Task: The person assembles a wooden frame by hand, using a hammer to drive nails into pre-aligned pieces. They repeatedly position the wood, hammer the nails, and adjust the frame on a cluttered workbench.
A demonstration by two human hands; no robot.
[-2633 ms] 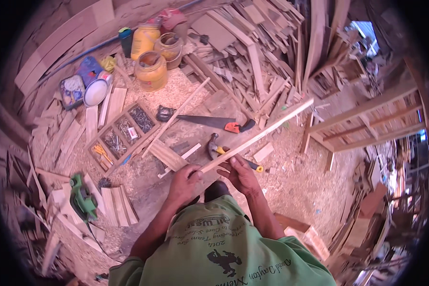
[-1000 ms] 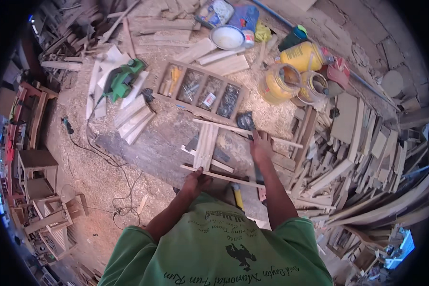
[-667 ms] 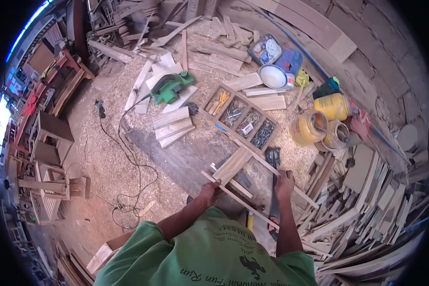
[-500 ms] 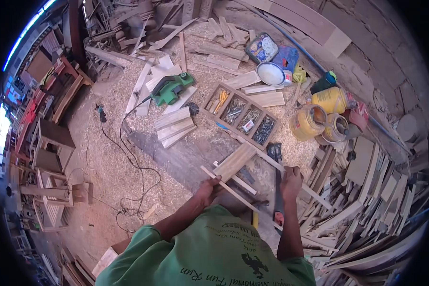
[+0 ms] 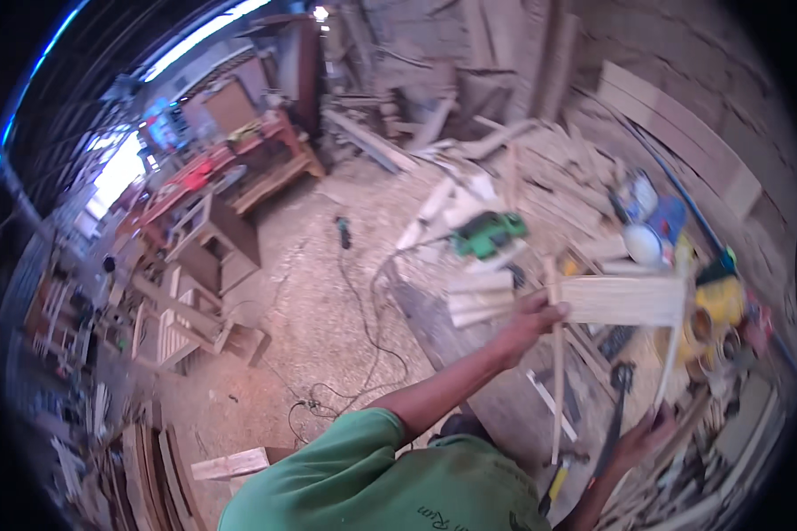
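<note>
A light wooden frame is raised above the work board, made of a wide slat (image 5: pixel 624 301) joined across two thin strips. My left hand (image 5: pixel 533 320) is closed around the left strip (image 5: pixel 557 380), its thumb beside the slat's end. Lower down, my right hand (image 5: pixel 642 435) closes on the near end of the right strip (image 5: pixel 670 358); its fingers are somewhat blurred. Under the frame lie a loose pale strip (image 5: pixel 551 404), a long dark tool (image 5: pixel 611 429) and a tool with a yellow-and-black handle (image 5: pixel 554 487). The compartment box of fasteners is mostly hidden behind the slat.
A green electric planer (image 5: pixel 489 234) rests on boards beyond a stack of short slats (image 5: pixel 481 296). Its cord (image 5: pixel 363 310) loops over shavings on the left. Yellow jars (image 5: pixel 720 301) stand at the right, near piled offcuts (image 5: pixel 735 442). Wooden furniture (image 5: pixel 217 243) stands far left.
The wooden frame has been lifted off the work board and turned, with both hands still on it. My view has swung left, so surroundings appear shifted to the right.
</note>
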